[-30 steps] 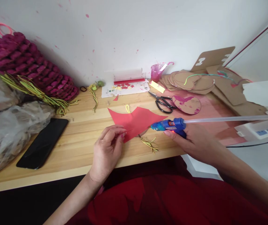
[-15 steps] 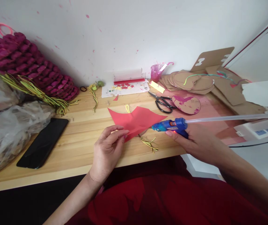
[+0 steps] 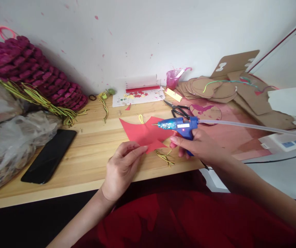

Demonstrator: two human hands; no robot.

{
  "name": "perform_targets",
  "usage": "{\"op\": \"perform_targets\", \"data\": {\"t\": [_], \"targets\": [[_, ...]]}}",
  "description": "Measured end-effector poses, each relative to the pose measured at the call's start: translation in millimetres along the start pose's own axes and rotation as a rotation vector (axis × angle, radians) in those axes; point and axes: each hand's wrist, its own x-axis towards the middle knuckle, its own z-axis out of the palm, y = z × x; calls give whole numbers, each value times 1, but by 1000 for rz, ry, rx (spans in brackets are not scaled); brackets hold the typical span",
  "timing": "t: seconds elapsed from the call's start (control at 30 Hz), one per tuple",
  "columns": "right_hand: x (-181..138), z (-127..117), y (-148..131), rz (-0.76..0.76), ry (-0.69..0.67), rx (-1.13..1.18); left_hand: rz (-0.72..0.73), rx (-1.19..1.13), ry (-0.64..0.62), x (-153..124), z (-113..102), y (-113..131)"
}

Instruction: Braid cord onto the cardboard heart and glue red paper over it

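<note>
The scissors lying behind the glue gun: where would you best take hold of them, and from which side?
A judgement: grip the scissors by their black loop handles, which point toward the table's near edge, coming from above and the front. The blades point away toward the wall. The glue gun in the right hand partly covers the handles now.

No text could be read: the white label on the blue glue gun [image 3: 178, 125] was too small to make out.

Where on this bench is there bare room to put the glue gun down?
Bare wood lies between the phone and the red paper, and along the front edge left of the left hand. The right hand holds the glue gun. Crowded: scissors, cardboard shapes, plastic bags.
</note>
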Motion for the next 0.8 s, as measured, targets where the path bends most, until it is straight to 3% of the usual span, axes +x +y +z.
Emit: {"op": "perform_targets", "data": {"t": [0.2,0.37,0.47,0.6,0.8], "targets": [[6,11,1,17,-50,-11,54,74,-33,0,-1,1],[5,-1,6,17,-7,-117,-154,-9,91,7,1,-1],[0,-12,10,2,33,-228,-192,-34,99,9,1,-2],[-3,-14,10,11,55,-138,-79,28,80,5,2,-1],[6,6,7,28,-23,93,108,138,-15,-5,-1,0]]}}
